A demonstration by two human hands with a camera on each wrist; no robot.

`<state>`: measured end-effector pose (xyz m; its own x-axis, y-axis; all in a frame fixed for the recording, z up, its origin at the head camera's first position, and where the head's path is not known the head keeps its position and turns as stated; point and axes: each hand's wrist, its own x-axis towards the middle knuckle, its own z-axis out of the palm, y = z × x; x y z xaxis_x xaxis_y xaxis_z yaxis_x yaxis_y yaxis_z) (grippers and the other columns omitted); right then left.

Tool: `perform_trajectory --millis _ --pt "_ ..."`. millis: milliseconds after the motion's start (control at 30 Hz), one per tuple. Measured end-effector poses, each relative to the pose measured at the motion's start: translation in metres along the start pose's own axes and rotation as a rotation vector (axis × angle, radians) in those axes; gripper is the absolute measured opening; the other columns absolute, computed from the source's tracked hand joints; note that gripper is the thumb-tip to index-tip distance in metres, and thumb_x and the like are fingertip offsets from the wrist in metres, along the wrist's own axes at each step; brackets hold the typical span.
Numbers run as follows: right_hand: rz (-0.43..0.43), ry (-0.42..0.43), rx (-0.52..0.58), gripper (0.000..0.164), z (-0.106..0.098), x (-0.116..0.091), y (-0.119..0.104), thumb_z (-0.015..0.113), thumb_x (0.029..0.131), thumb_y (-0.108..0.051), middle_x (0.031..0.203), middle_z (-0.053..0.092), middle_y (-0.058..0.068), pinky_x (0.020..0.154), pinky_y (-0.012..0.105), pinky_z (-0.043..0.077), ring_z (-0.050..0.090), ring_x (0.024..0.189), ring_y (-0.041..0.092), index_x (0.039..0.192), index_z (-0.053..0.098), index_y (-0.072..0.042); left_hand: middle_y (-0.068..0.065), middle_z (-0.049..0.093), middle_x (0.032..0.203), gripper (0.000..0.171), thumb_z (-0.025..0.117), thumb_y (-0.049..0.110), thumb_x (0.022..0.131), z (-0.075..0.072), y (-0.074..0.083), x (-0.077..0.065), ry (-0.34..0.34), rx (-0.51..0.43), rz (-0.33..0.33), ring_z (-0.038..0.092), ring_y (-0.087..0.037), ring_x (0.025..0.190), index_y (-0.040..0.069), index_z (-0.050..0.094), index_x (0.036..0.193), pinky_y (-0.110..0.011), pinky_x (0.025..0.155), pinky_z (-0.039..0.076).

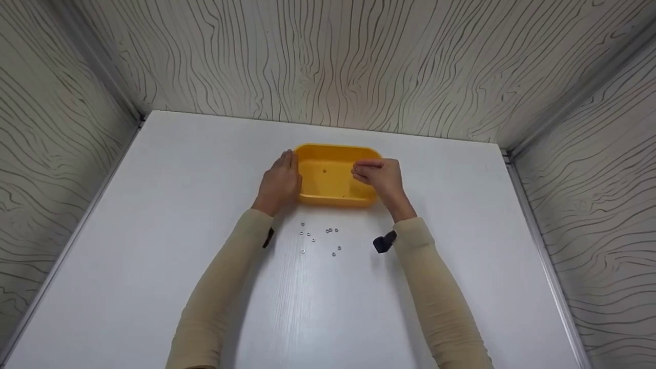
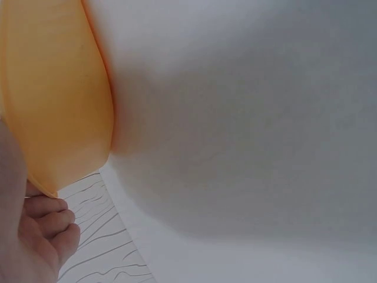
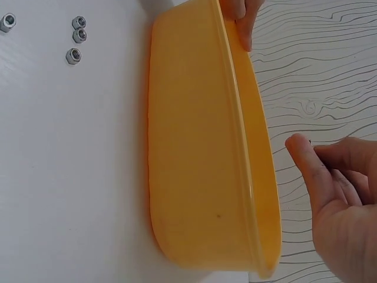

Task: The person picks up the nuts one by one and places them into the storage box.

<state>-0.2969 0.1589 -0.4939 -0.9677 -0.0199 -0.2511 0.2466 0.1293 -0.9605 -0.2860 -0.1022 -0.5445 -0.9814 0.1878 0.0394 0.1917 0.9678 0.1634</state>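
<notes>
A yellow plastic basin (image 1: 338, 201) stands on the white table. My left hand (image 1: 279, 180) holds its left end; in the right wrist view, digits of the left hand (image 3: 244, 20) reach over the rim. Above the right part of the basin, my right hand (image 1: 382, 178) pinches a small metal nut between thumb and fingertips, mostly hidden by them. Inside the basin lies a small nut (image 1: 324, 171), with another tiny piece near the front wall. Several hex nuts are scattered on the table in front of the basin, among them one nut (image 3: 73, 56) seen close up.
The white tabletop (image 1: 492, 256) extends on both sides of the basin. Behind it rises a wood-grain patterned panel (image 1: 328, 61), with similar panels at left and right. A black wrist device (image 1: 383, 243) juts inward from the right sleeve.
</notes>
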Motion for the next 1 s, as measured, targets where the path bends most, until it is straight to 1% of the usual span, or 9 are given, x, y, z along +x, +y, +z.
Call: perform_trajectory --millis 100,267,467,600,733,833,1000 --pt "-0.010 0.002 -0.003 0.032 0.000 0.003 0.000 0.070 0.099 -0.006 0.121 0.075 0.021 0.088 0.024 0.065 0.079 0.103 0.019 0.128 0.071 0.007 -0.024 0.034 0.169 0.061 0.039 0.025 0.112 -0.001 0.000 0.000 -0.001 -0.001 -0.004 0.039 -0.036 0.157 -0.007 0.027 0.163 -0.048 0.126 0.040" --pt "-0.027 0.008 0.029 0.031 0.002 0.005 0.004 0.069 0.098 -0.001 0.121 0.073 0.026 0.088 0.026 0.065 0.079 0.099 0.020 0.127 0.069 0.011 -0.023 0.033 0.170 0.062 0.041 0.026 0.112 -0.001 0.002 0.001 -0.012 -0.019 -0.016 0.037 -0.035 0.158 -0.006 0.025 0.163 -0.047 0.127 0.039" --pt "-0.017 0.038 0.012 0.028 0.001 0.005 0.005 0.070 0.098 -0.002 0.121 0.074 0.025 0.088 0.025 0.065 0.079 0.100 0.021 0.124 0.071 0.009 -0.022 0.033 0.171 0.062 0.040 0.026 0.113 0.000 0.002 0.000 -0.009 -0.022 -0.021 0.037 -0.034 0.159 -0.005 0.025 0.164 -0.046 0.128 0.037" --pt "-0.036 0.089 0.008 0.025 0.000 0.004 0.003 0.074 0.095 -0.001 0.114 0.076 0.023 0.086 0.026 0.066 0.080 0.095 0.020 0.119 0.073 0.008 -0.023 0.033 0.170 0.062 0.040 0.026 0.113 0.001 0.002 0.000 -0.002 -0.034 -0.026 0.038 -0.034 0.158 -0.004 0.025 0.164 -0.047 0.128 0.037" --pt "-0.069 0.131 -0.007 0.027 -0.002 0.004 0.001 0.076 0.094 -0.003 0.106 0.077 0.018 0.084 0.025 0.066 0.079 0.089 0.016 0.117 0.073 0.008 -0.023 0.034 0.170 0.061 0.041 0.025 0.112 0.002 0.001 0.001 0.006 -0.053 -0.024 0.039 -0.035 0.158 -0.004 0.026 0.164 -0.047 0.127 0.037" --pt "-0.073 0.142 -0.015 0.027 -0.003 0.002 -0.001 0.076 0.094 -0.005 0.104 0.077 0.015 0.084 0.025 0.066 0.079 0.091 0.018 0.118 0.073 0.008 -0.023 0.035 0.170 0.061 0.042 0.024 0.112 0.004 0.001 0.002 0.018 -0.055 -0.017 0.039 -0.036 0.157 -0.005 0.027 0.164 -0.048 0.127 0.039" --pt "-0.088 0.119 -0.037 0.020 -0.005 -0.005 -0.009 0.075 0.096 -0.008 0.104 0.077 0.013 0.083 0.028 0.067 0.079 0.096 0.023 0.113 0.075 0.003 -0.023 0.035 0.169 0.061 0.042 0.024 0.111 0.005 0.001 0.002 0.026 -0.049 -0.010 0.040 -0.036 0.157 -0.004 0.027 0.163 -0.048 0.126 0.040"
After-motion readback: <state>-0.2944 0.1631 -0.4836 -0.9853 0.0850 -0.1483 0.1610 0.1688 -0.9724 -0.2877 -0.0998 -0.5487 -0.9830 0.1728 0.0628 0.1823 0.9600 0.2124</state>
